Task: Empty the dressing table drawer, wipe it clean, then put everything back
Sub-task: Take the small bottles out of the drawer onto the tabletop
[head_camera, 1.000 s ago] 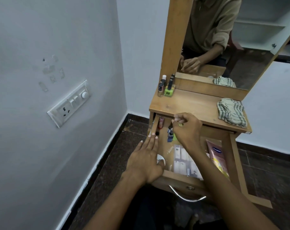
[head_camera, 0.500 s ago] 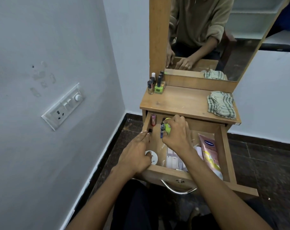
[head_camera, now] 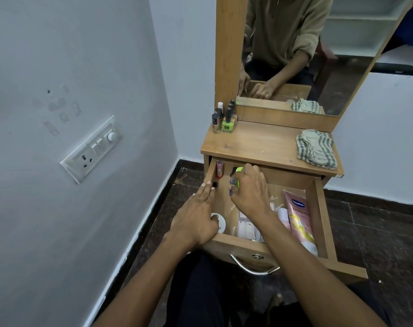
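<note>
I see the right hand [head_camera: 248,192] gripping small bottles [head_camera: 236,179] in the open drawer [head_camera: 318,208]; left hand [head_camera: 198,215] flat, fingers straight, on its left wall.

Left hand [head_camera: 198,218] flat; right hand [head_camera: 250,192] curled, gripping.

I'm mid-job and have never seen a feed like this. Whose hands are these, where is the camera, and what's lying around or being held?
No machine: a person's bare hands, filmed from a camera on their head looking down. The drawer of the dressing table is open. The right hand grips small bottles, one lime green. The left hand rests flat, fingers straight, on the drawer's left edge. A pink tube lies inside. On top: nail polish bottles and a checked cloth.
</note>
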